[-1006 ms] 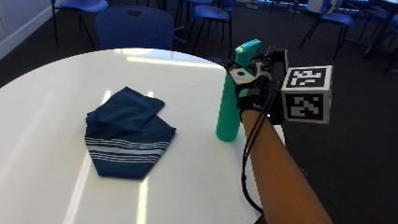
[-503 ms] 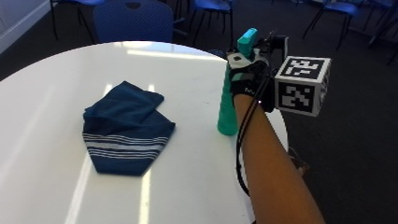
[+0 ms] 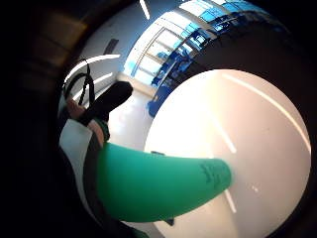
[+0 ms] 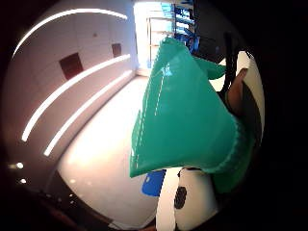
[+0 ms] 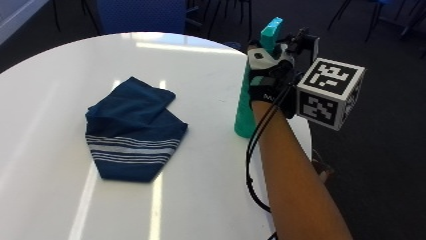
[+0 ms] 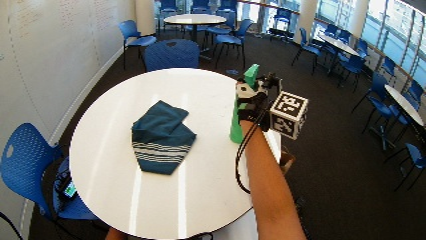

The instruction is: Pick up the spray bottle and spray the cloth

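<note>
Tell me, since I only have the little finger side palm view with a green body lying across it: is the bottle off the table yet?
Observer: No. In the outside view the spray bottle stands upright with its base on the white table.
Operator: Where does the hand have it?
Observer: The right hand has its grip up at the neck, just under the spray head.
Operator: I see no cloth. Where is it?
Observer: The blue striped cloth lies crumpled on the table beside the bottle, apart from it, on the side away from the forearm.
</note>
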